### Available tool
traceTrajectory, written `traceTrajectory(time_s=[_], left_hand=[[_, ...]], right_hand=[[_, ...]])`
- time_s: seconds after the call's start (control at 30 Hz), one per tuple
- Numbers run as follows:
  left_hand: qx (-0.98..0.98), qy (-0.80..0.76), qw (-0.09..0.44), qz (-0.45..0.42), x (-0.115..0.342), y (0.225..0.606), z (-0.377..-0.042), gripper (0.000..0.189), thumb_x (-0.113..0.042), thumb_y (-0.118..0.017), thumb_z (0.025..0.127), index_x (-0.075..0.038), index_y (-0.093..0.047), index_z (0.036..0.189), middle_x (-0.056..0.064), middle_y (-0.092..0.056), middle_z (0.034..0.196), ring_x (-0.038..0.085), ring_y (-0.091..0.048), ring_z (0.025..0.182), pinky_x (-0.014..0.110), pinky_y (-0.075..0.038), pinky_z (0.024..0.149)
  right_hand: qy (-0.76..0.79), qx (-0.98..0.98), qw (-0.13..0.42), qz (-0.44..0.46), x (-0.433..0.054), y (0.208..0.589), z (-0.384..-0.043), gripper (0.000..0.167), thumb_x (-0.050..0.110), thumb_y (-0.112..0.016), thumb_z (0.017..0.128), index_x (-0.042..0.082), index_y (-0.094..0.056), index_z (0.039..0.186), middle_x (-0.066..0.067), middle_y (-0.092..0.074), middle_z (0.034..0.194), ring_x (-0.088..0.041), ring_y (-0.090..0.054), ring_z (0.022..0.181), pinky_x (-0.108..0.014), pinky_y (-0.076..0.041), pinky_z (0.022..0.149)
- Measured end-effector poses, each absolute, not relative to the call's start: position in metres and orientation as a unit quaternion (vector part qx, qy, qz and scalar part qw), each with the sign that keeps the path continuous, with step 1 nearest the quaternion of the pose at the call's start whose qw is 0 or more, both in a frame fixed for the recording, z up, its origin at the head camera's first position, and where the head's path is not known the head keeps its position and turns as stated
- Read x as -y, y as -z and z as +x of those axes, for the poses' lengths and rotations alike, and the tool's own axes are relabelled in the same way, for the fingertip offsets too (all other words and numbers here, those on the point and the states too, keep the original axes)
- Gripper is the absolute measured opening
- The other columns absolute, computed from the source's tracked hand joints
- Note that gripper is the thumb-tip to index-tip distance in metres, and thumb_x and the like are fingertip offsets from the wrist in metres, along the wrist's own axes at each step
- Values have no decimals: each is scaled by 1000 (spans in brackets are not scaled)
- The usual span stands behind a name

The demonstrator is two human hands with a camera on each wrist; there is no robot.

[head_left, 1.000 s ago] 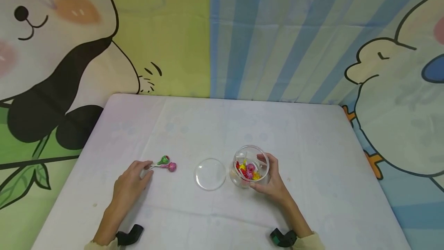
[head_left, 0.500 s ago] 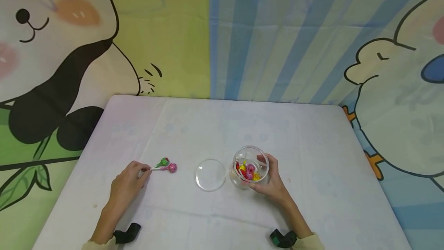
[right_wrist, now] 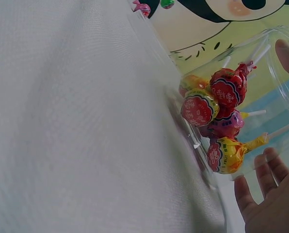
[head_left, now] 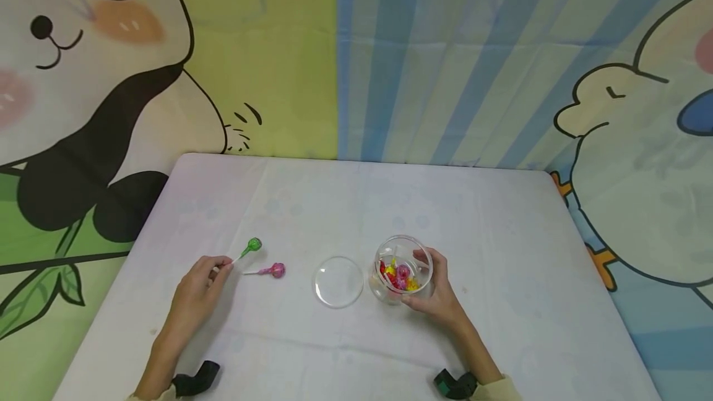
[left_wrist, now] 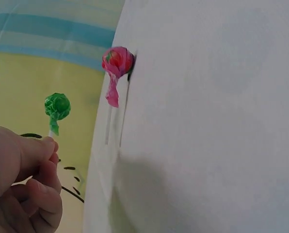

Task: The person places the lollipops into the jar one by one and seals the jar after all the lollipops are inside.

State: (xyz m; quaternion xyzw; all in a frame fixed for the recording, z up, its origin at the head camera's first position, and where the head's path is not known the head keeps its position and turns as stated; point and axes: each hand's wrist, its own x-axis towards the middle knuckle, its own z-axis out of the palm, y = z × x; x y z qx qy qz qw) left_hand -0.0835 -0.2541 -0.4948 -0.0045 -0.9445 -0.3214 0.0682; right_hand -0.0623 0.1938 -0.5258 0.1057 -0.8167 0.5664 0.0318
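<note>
My left hand (head_left: 197,293) pinches the white stick of a green lollipop (left_wrist: 57,106) between thumb and finger, its wrapped head pointing up and away. A pink lollipop (head_left: 276,270) lies on the table just right of that hand, stick toward it. My right hand (head_left: 437,286) grips a clear round jar (head_left: 384,293) from its right side, thumb near, fingers round the far wall. Inside the jar are several wrapped lollipops (right_wrist: 227,87) in red, yellow and purple, heads at the bottom. The jar has its mouth uncovered and stands on the table.
A clear round lid (head_left: 337,282) lies flat immediately left of the jar. The white-covered table (head_left: 312,203) reaches back to a printed cloth backdrop (head_left: 278,54) with cartoon animals. A black wrist device (head_left: 196,379) sits by each forearm.
My left hand has drawn the green lollipop away from the pink one, back and to the left, lifting it. The pink lollipop and the right hand with the jar have stayed put.
</note>
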Motion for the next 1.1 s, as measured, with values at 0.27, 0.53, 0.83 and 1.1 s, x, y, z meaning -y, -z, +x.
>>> traceTrajectory(time_s=[0.27, 0.53, 0.83, 1.1], left_hand=[[911, 394, 104, -59, 238, 477, -80, 12, -14, -64, 93, -9, -68, 104, -1, -62, 89, -3, -46, 74, 16, -42, 56], [872, 472, 57, -116, 216, 455, -80, 12, -9, -68, 89, -13, -71, 101, -5, -67, 90, 3, -53, 74, 20, -47, 54], [831, 522, 11, -192, 170, 453, -89, 10, -17, -66, 92, -23, -70, 99, -6, -65, 90, 6, -53, 75, 21, -47, 60], [814, 546, 2, -201, 131, 458, -98, 9, -24, -67, 91, -23, -72, 98, -10, -68, 94, 5, -56, 80, 20, -48, 61]], right_hand=[[-567, 815, 35, 111, -195, 527, -61, 99, 10, -82, 67, 5, -21, 144, -14, -38, 143, -15, -36, 134, -40, -28, 117], [-579, 808, 33, 109, -196, 527, -61, 99, 9, -83, 67, 6, -20, 143, -15, -38, 142, -9, -36, 132, -75, -18, 107], [-569, 814, 32, 108, -197, 526, -63, 98, 9, -82, 67, 4, -20, 143, -17, -38, 143, -27, -35, 133, -73, -21, 108], [-579, 807, 29, 113, -196, 526, -63, 98, 9, -83, 67, 5, -20, 143, -17, -38, 143, -6, -35, 132, -75, -17, 107]])
